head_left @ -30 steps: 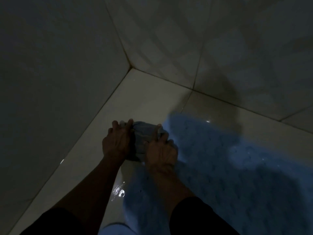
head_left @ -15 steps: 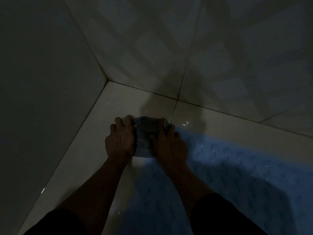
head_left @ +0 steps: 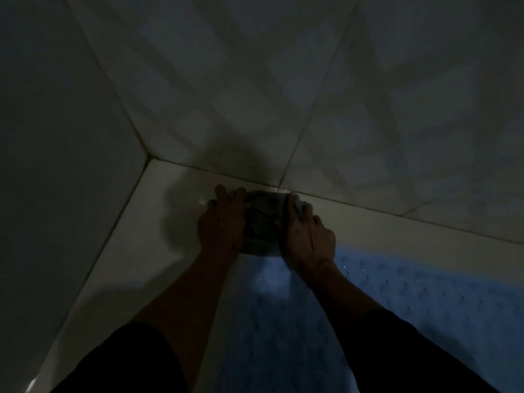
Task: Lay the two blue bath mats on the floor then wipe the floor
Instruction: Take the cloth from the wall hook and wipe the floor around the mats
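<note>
Cloth: a grey wad (head_left: 262, 222) on the pale floor (head_left: 158, 222), touching the wall base at 12 o'clock.
Left hand (head_left: 221, 222): at 9 o'clock of the wad, fingers curled round its edge.
Right hand (head_left: 307, 236): at 3 o'clock, fingers grasping it.
Mat: 1 blue bath mat (head_left: 411, 307) flat at 5 o'clock, just beside the wad.

— What sort of room are you working in?

— You are in a bathroom or similar wet room, dimly lit. The floor (head_left: 158, 211) is glossy pale tile with grout lines and small wet glints. Tiled walls (head_left: 215, 89) rise from it on two sides and meet in a corner just beyond the floor's far left end.

— Anything else to confirm it?

— A blue bath mat (head_left: 411, 302) with raised dimples lies on the floor, near the far wall's base.
</note>
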`<action>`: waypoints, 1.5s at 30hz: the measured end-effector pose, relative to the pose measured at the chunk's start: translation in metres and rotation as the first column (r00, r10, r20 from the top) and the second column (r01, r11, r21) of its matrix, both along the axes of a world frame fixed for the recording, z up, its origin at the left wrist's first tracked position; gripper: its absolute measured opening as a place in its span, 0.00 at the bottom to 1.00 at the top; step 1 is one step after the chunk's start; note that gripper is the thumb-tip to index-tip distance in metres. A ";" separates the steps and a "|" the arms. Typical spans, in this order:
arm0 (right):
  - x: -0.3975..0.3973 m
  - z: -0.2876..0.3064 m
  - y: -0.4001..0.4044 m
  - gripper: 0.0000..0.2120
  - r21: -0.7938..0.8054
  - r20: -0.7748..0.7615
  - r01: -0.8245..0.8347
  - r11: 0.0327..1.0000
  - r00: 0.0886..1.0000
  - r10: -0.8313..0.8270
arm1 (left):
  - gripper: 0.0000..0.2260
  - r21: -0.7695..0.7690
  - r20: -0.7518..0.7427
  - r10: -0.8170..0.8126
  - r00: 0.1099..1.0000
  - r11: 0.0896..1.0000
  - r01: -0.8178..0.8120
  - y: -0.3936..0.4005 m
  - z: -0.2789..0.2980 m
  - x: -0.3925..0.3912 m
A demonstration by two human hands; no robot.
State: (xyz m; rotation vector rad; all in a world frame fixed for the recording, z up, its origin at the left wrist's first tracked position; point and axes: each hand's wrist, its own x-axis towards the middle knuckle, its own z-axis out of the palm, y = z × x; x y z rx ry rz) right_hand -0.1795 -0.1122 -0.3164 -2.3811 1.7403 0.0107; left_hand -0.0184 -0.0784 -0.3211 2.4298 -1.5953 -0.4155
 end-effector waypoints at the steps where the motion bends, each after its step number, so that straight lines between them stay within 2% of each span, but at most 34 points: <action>1: -0.002 0.002 -0.002 0.31 -0.004 -0.023 0.014 1.000 1.000 -0.014 | 0.18 -0.007 -0.023 -0.004 1.000 1.000 0.003 -0.003 0.000 -0.003; 7: -0.025 0.010 -0.016 0.32 0.009 -0.054 0.070 0.997 0.996 -0.070 | 0.20 0.029 -0.251 0.017 0.968 1.000 -0.010 -0.032 0.002 -0.021; 10: -0.044 0.005 -0.027 0.32 -0.003 -0.057 0.092 0.996 0.994 -0.092 | 0.18 -0.039 -0.175 -0.086 0.981 0.996 0.081 -0.033 0.004 -0.036; 13: -0.064 -0.004 -0.031 0.32 -0.019 -0.040 0.101 0.995 0.994 -0.102 | 0.19 -0.039 -0.152 -0.114 0.982 0.993 0.109 -0.038 0.004 -0.051; 30: -0.210 -0.017 -0.058 0.31 0.013 0.098 0.074 0.997 0.992 -0.075 | 0.19 -0.037 -0.050 -0.103 0.993 0.994 0.101 -0.056 0.004 -0.190; 36: -0.269 -0.015 -0.066 0.30 -0.035 0.087 0.096 0.995 0.992 -0.093 | 0.18 0.005 -0.002 -0.113 0.994 0.994 0.113 -0.071 0.008 -0.248; 45: -0.356 -0.022 -0.080 0.30 -0.043 0.115 0.132 0.990 0.985 -0.127 | 0.17 -0.021 0.046 -0.137 0.990 0.990 0.138 -0.085 0.007 -0.338</action>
